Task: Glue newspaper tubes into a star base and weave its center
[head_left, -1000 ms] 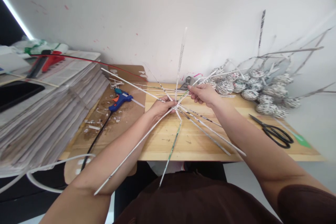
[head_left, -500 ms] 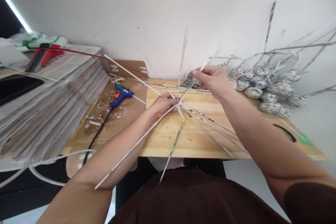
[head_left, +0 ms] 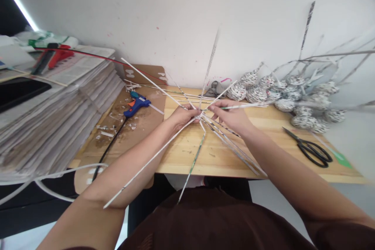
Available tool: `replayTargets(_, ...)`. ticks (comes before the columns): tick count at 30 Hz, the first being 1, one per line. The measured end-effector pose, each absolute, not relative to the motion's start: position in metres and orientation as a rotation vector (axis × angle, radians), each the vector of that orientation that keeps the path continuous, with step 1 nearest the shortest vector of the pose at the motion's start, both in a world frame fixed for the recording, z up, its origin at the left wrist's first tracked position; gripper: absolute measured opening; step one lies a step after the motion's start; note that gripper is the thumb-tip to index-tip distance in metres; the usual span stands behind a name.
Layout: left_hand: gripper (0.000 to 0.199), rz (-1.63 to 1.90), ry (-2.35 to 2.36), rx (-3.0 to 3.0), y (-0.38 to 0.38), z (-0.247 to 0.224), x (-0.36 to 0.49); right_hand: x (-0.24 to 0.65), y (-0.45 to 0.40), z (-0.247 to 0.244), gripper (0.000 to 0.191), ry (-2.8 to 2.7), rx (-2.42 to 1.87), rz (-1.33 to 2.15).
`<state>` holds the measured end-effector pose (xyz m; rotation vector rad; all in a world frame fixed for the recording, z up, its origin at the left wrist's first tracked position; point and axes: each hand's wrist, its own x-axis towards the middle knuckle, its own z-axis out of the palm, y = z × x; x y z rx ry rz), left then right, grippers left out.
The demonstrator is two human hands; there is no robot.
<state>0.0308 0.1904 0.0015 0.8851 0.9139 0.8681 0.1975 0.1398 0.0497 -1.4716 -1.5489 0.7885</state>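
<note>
Several thin rolled-paper sticks (head_left: 152, 82) spread out like spokes from a shared crossing. My left hand (head_left: 187, 116) pinches them at that crossing, thumb on top. Just right of it, my right hand (head_left: 230, 114) is closed on one paper stick (head_left: 249, 105), which points off to the right and is blurred at its far end. A green-marked stick (head_left: 195, 158) bends down toward my shirt. More sticks (head_left: 231, 144) fan to the lower right, partly under my right forearm. How the sticks join at the centre is hidden by my fingers.
A blue glue gun (head_left: 137, 105) lies on brown cardboard (head_left: 117, 140) at left, beside stacked newspapers (head_left: 73, 117). Black scissors (head_left: 312, 150) lie at right. Several woven paper balls (head_left: 256, 93) stand against the wall. Loose sticks (head_left: 175, 95) lie behind my hands.
My right hand has come down toward the centre and swung its stick from pointing up to pointing right. The scissors and more woven balls now show. My left hand keeps its grip.
</note>
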Motion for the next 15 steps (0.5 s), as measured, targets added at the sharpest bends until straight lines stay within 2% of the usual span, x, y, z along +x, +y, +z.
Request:
replayTargets(11,0.005,0.830,0.915,0.850,0.192,-0.001,0.030,0.190,0.118,0.025,0.020,-1.552,-1.478,0.642)
replayTargets(15,0.011,0.826,0.919,0.785,0.193,0.002,0.029,0.192,0.117,0.017,0.021,-1.584,-1.458,0.637)
